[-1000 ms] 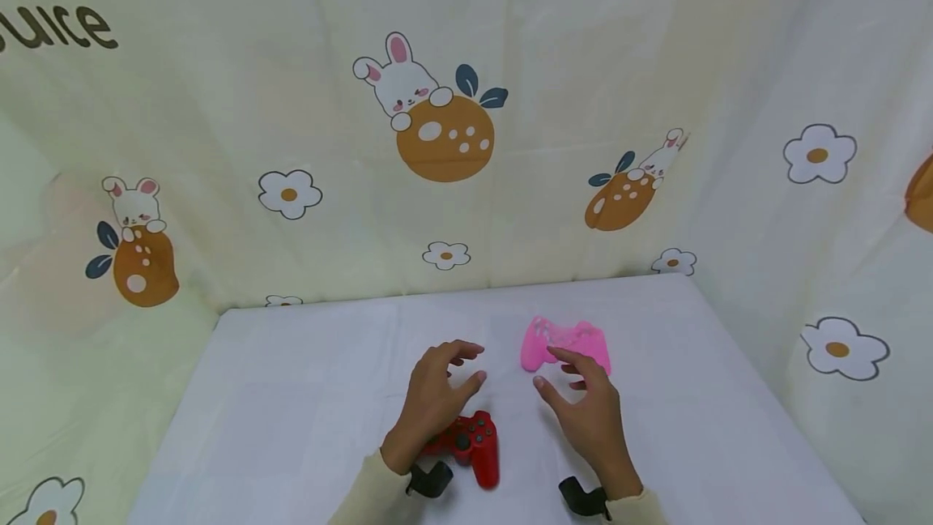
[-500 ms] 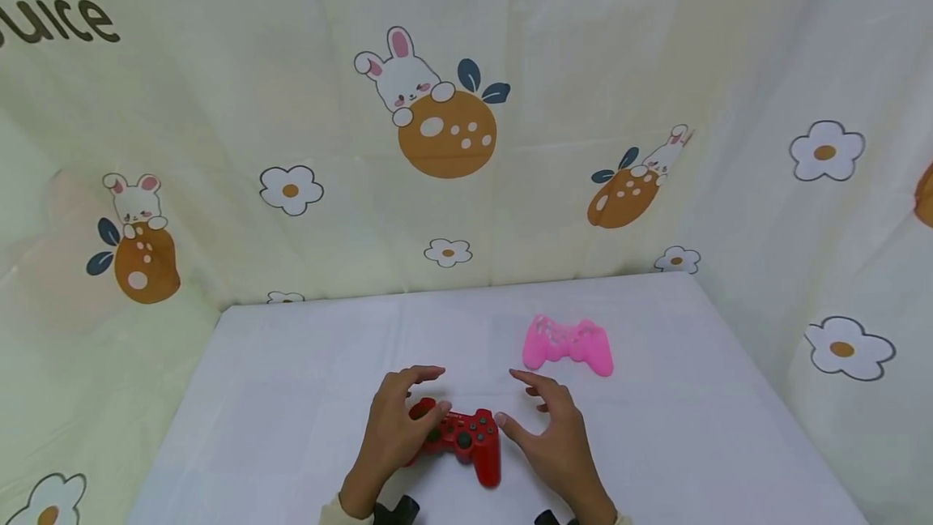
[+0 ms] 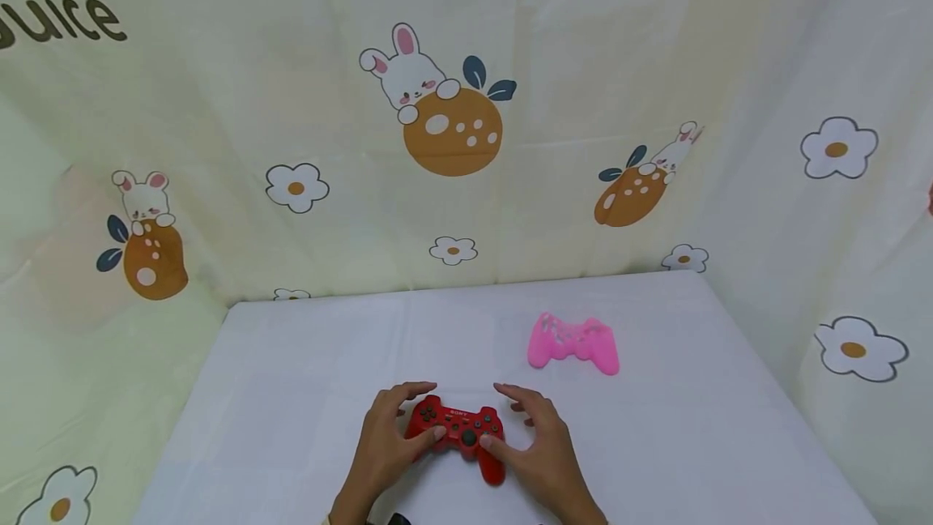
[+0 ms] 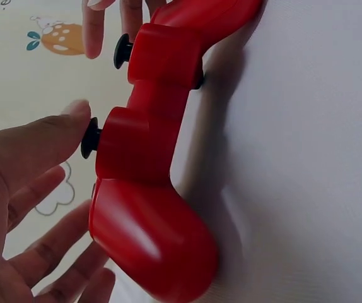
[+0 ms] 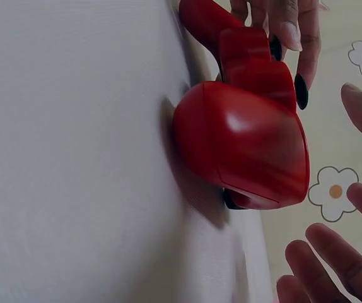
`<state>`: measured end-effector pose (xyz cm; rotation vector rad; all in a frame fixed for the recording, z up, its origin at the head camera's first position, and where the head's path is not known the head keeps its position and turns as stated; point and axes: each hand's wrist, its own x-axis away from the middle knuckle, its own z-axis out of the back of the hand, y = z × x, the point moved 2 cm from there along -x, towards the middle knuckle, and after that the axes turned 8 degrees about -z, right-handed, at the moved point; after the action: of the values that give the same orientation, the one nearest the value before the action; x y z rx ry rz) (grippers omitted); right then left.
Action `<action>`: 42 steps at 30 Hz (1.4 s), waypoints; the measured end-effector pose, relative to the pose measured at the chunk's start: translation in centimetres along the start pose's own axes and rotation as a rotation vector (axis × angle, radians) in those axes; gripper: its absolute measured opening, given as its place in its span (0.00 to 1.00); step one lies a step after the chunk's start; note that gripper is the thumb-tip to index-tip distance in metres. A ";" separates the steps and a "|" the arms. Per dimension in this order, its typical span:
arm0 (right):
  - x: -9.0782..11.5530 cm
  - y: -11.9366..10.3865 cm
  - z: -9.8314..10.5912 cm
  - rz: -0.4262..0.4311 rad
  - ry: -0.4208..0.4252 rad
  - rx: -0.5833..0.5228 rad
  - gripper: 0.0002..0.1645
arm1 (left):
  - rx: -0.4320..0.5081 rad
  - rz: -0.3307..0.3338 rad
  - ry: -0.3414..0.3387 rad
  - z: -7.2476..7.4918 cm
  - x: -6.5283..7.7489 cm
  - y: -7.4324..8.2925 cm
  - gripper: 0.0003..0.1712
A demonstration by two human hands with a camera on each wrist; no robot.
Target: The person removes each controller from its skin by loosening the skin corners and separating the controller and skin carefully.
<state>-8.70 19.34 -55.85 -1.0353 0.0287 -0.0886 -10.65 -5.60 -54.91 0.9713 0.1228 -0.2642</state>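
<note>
A red game controller lies on the white-covered table with its sticks and buttons facing up. My left hand is at its left side, thumb over the left stick and fingers loosely bent round the outside. From the left wrist view I cannot tell whether that thumb touches the stick. On the right side, my right hand hovers with the thumb pointing toward the right stick. The right wrist view shows its thumb and fingers apart from the controller. Neither hand grips it.
Farther back and to the right, a pink controller-shaped piece rests on the white tablecloth. A cream curtain printed with rabbits, oranges and flowers stands behind the table and along both sides.
Both hands have come back toward me and now flank the red controller. The right hand has left its place by the pink piece. Both controller shapes stay where they were on the table.
</note>
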 end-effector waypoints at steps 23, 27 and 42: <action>0.6 0.7 -1.6 -0.010 -0.083 0.046 0.44 | 0.038 0.049 -0.034 -0.2 1.9 -2.0 0.41; 0.7 0.8 -1.9 -0.043 -0.104 0.038 0.43 | 0.035 0.063 -0.044 -0.3 1.9 -2.2 0.42; 0.6 -0.1 -1.9 -0.075 -0.092 0.031 0.42 | 0.033 0.070 -0.017 -0.3 1.9 -1.7 0.41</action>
<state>-8.23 17.58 -56.77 -1.0090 -0.0945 -0.1093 -9.30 -6.54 -56.87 1.0039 0.0686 -0.2103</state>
